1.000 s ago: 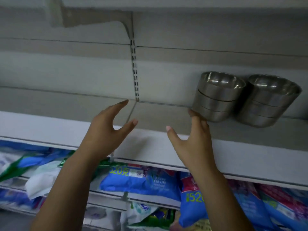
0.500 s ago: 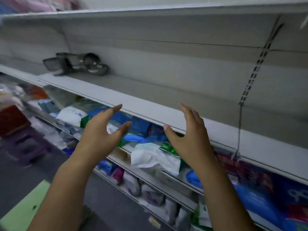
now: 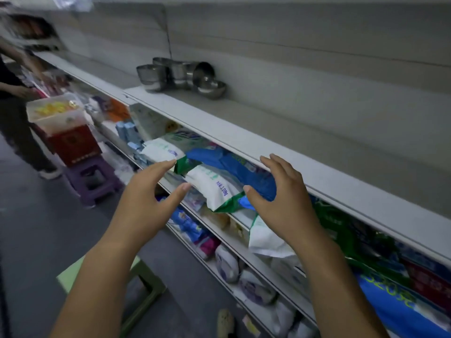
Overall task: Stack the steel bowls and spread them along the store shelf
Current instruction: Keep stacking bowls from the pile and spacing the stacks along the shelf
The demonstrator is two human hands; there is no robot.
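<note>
Both hands hang empty with fingers spread, left hand [image 3: 144, 191] beside right hand [image 3: 284, 198]. The steel bowls [image 3: 181, 75] cluster on the shelf [image 3: 280, 123] well beyond them, up left.

Only one view is given, worn on the head and tilted forward and down. The shelf [image 3: 292, 132] is caught at a slant, running off up-left. The left hand [image 3: 146, 191] and right hand [image 3: 285, 198] are seen close up, the bowls [image 3: 180, 75] farther along.
</note>
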